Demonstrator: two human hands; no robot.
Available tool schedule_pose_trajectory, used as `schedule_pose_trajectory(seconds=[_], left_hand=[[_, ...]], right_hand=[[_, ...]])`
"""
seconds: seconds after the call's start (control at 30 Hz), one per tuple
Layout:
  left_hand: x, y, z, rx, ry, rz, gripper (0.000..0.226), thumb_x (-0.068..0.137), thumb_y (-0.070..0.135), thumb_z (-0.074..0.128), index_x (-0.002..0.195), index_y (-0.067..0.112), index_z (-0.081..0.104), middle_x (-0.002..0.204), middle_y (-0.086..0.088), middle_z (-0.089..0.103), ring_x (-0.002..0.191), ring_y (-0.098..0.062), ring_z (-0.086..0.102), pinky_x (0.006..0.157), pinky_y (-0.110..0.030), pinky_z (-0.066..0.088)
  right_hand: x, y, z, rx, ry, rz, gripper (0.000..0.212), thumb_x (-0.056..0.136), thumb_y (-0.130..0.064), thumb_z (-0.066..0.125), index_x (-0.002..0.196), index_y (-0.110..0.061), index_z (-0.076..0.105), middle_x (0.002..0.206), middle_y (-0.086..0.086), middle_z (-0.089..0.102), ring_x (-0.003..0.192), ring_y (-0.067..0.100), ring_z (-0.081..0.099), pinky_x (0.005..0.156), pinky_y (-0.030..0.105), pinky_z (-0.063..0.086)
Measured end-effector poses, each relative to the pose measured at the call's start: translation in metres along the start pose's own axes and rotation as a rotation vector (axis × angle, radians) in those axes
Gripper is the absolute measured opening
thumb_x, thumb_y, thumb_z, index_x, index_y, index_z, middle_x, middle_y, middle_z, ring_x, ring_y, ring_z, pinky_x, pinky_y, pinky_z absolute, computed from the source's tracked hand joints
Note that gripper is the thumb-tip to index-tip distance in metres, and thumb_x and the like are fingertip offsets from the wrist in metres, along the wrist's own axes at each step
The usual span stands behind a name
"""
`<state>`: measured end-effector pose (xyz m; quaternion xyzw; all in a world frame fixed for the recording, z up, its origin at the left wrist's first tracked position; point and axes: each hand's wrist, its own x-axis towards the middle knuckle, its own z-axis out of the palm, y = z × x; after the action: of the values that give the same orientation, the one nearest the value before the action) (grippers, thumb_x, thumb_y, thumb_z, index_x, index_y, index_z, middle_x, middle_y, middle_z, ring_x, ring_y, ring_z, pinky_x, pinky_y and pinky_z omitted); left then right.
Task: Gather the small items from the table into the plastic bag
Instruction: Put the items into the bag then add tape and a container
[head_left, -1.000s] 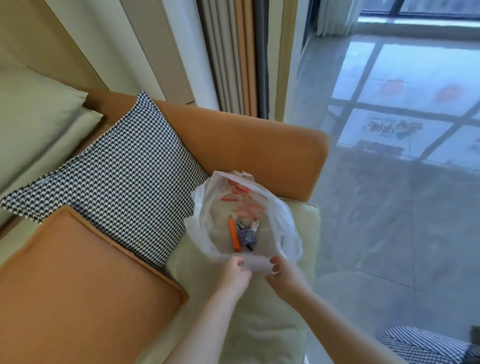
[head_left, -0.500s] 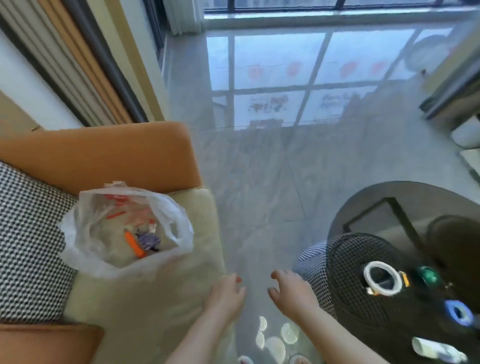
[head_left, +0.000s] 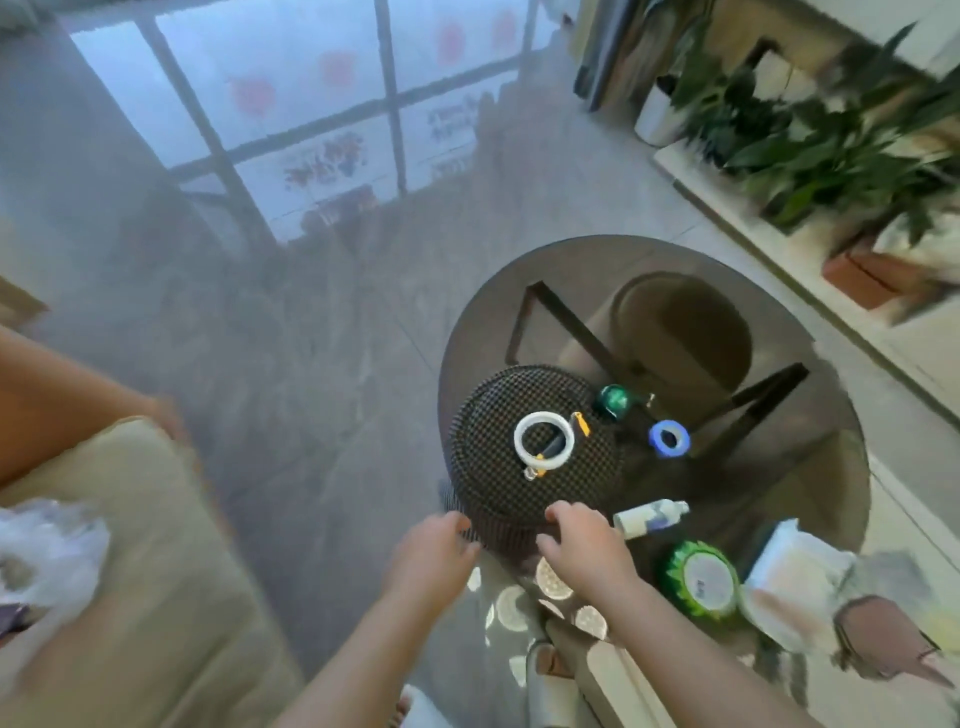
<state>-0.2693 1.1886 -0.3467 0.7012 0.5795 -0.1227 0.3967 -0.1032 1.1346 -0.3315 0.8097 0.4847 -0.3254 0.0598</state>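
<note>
Head view:
Left hand (head_left: 434, 551): loose-fingered, holding nothing, at the near table (head_left: 810, 415) edge.
Right hand (head_left: 582, 545): loose, empty, just beside the small bottle (head_left: 649, 517).
White ring (head_left: 544, 439): mid-table.
Blue tape roll (head_left: 669, 439): farther right.
Plastic bag (head_left: 49, 551): far left on the sofa, well apart.

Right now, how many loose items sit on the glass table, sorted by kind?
Tape rolls or rings: 3, white ring, blue roll, green roll
Small bottle: 1
Green ball-like thing: 1
White packet: 1
Small orange-tipped pieces by the white ring: 2, too blurred to identify
Total: 8
</note>
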Motion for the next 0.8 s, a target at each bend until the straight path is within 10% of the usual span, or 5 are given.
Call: schedule_pose_trajectory(seconds=[0.8], left_hand=[[0.141,0.126,0.122,0.158,0.179,0.048,0.040,0.096,0.012,0.048,0.135,0.020,0.045,0.138,0.001,0.045,0.134,-0.019,0.030,0.102,-0.034,0.042]], right_hand=[[0.111,0.199,0.036,-0.307,-0.048,-0.154,0.046,0.091,-0.017,0.057,0.134,-0.026,0.044,0.135,-0.004,0.046,0.132,0.019,0.036,0.118,0.041,0.018]])
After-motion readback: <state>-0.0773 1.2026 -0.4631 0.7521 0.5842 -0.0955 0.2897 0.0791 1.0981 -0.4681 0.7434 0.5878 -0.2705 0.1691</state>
